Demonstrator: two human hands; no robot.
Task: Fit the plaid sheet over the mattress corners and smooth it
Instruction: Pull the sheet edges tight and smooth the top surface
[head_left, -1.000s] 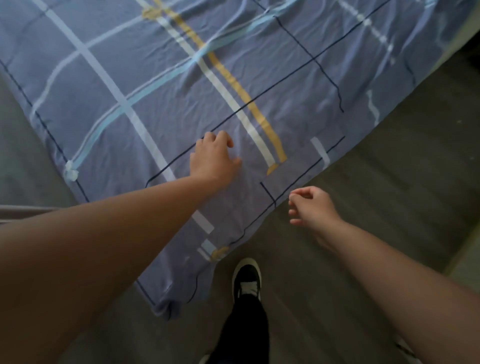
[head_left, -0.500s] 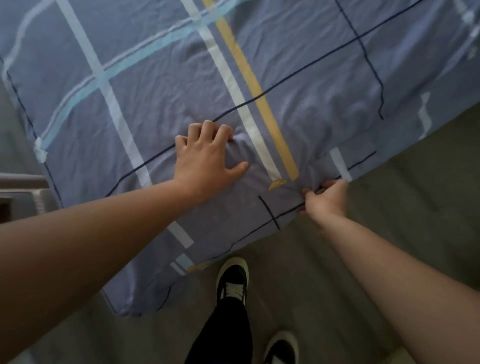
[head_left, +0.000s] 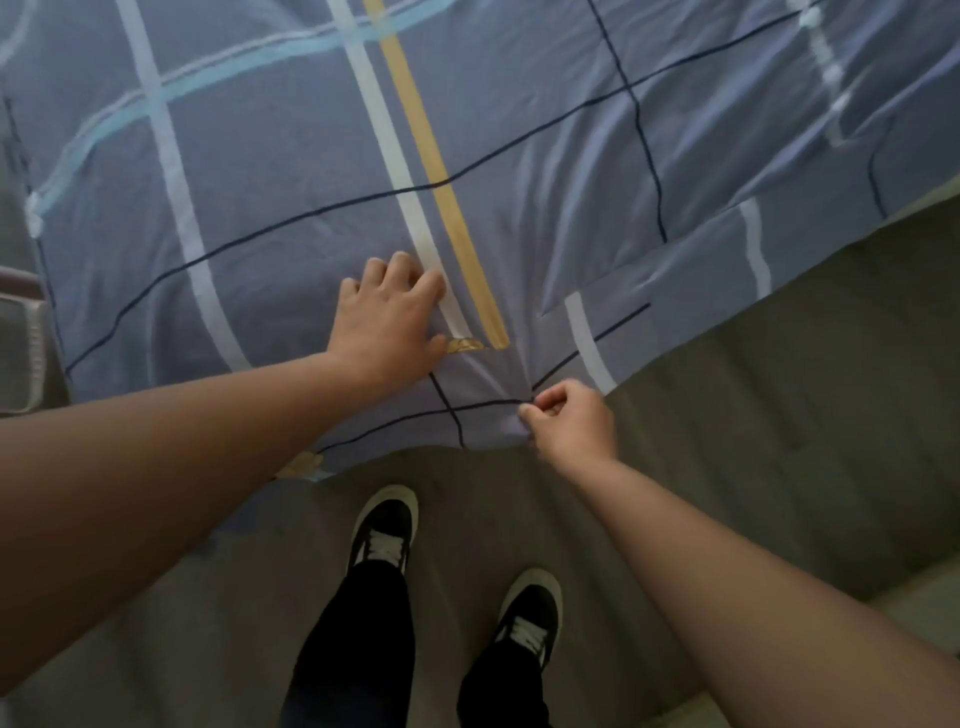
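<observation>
The plaid sheet (head_left: 519, 156), blue-grey with white, pale blue, yellow and dark lines, covers the mattress across the upper part of the view. Its near corner hangs toward the floor in front of me. My left hand (head_left: 387, 317) lies palm down on the sheet near the corner, beside the end of the yellow stripe, fingers spread. My right hand (head_left: 569, 423) pinches the sheet's hanging edge at the corner, and folds fan out from that grip. The mattress itself is hidden under the cloth.
Grey wood-look floor (head_left: 779, 415) runs along the right side of the bed and under me. My two black shoes with white laces (head_left: 384, 525) stand close to the corner. A pale piece of furniture (head_left: 21, 353) sits at the left edge.
My right hand came up from beside the bed, took hold of the sheet's edge and pulled it toward the corner. My left hand slid down the sheet toward the corner. I stepped closer.
</observation>
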